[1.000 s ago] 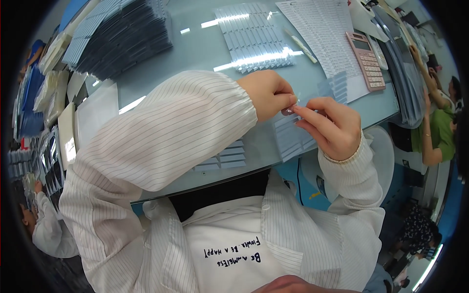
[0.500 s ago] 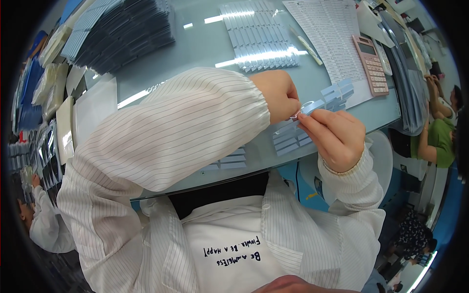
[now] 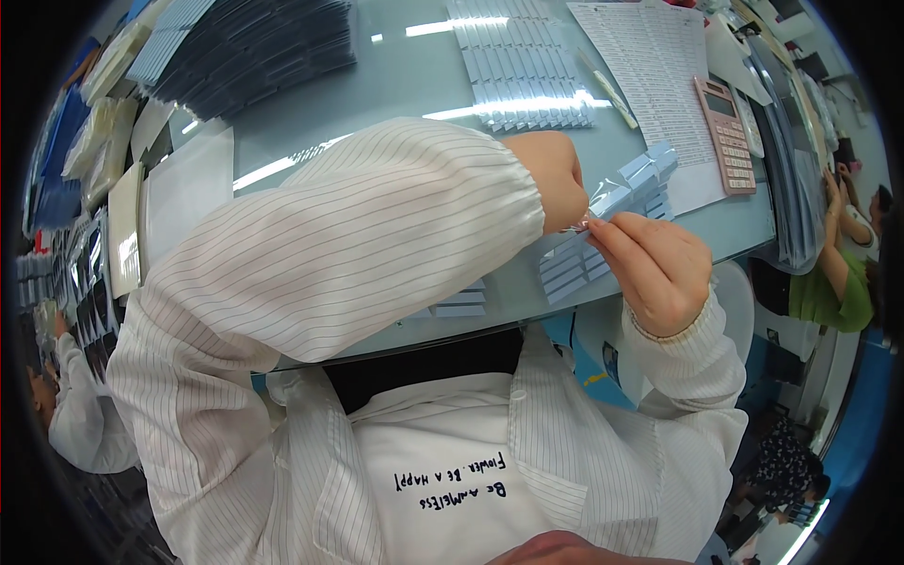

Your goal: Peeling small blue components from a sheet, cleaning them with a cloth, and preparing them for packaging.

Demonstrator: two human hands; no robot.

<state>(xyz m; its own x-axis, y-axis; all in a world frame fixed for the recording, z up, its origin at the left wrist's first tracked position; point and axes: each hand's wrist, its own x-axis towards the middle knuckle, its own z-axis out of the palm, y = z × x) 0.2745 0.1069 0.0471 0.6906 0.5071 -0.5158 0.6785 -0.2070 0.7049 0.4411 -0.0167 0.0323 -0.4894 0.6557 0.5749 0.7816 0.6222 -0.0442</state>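
Note:
My left hand (image 3: 556, 179) is curled closed over the right part of the table, its forearm reaching across in front of me. Most of its fingertips are hidden behind the knuckles. Thumb and fingers of my right hand (image 3: 661, 270) pinch together close beside it. Between the two hands shows a small, shiny clear plastic piece (image 3: 582, 224), too small to make out fully. Light-blue folded cards (image 3: 650, 171) lie in overlapping rows just beyond my fingers. More pale-blue cards (image 3: 568, 270) rest on the glass tabletop (image 3: 405, 89) below my hands.
Rows of pale-blue cards (image 3: 523, 71) lie at the far middle. A tall stack of dark cards (image 3: 264, 52) stands far left. At right are a printed sheet (image 3: 650, 75), a pen (image 3: 607, 89) and a pink calculator (image 3: 725, 137). Another person in green (image 3: 833, 292) sits beyond the right edge.
My hands stay together, with the fingertips drawn slightly closer. The clear loop seen between them earlier now shows less. The whole view has shifted a little.

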